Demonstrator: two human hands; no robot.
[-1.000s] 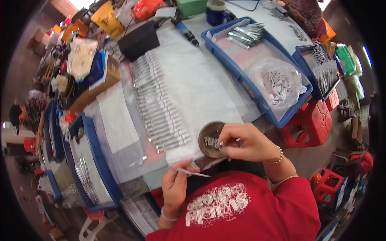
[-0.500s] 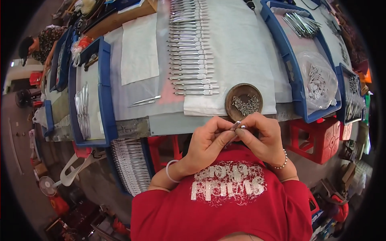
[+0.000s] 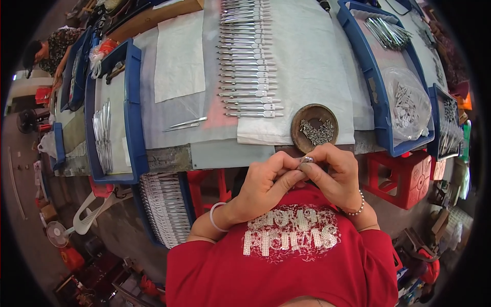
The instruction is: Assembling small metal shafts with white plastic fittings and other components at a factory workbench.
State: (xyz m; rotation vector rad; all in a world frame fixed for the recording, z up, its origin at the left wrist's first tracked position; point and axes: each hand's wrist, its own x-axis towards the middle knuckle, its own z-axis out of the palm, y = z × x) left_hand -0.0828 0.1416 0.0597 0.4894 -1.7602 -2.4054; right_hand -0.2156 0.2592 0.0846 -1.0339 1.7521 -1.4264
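Observation:
Both hands meet just in front of the table edge, fingertips together. Between them is a small shiny metal piece (image 3: 307, 159); most of it is hidden by the fingers, and its exact kind does not show. My left hand (image 3: 273, 179) pinches it from one side with thumb and forefinger. My right hand (image 3: 335, 171) pinches it from the other. Right beyond the fingertips stands a round brown bowl (image 3: 300, 118) with many tiny metal parts (image 3: 317, 133) in it. Farther off, slim silver metal tools (image 3: 250, 94) lie side by side in a long column on white cloth.
Two tweezers-like metal pieces (image 3: 186, 123) lie left of the column. A blue tray (image 3: 134, 107) at left holds slim metal pieces; another (image 3: 371, 82) at right holds rods and a plastic bag (image 3: 406, 107) of small parts. Red stools (image 3: 404, 176) stand below; another person (image 3: 56, 53) is far left.
My hands stay together, fingers shifting slightly around the small metal piece, which shows at a different angle. The table and its things appear shifted a little in the view.

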